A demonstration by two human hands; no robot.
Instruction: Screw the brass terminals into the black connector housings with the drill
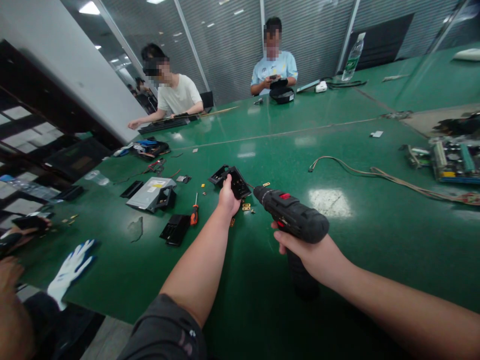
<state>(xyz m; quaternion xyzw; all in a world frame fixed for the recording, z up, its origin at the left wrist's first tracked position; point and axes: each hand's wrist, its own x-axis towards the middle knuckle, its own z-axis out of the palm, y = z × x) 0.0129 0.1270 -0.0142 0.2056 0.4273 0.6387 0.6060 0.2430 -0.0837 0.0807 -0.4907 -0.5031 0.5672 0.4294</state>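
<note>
My left hand [228,196] is closed on a black plastic housing [239,184], its thumb lying across the front. My right hand [305,252] grips a black cordless drill [290,210] with red buttons. The drill's bit points left at the edge of the housing; whether it touches a screw I cannot tell. Another black plastic part [218,174] sits just behind the held piece. Small brass-coloured plates [246,206] lie on the table below my left hand. To the left are an orange-handled screwdriver [194,215] and a black plastic piece [175,229].
A silver disc drive [148,192] stands at the left, with a white glove [71,270] nearer the edge. Cables [367,172] and a circuit board [453,157] lie on the right of the green table [262,280]. Two people sit opposite; another person's hand [11,275] shows at far left.
</note>
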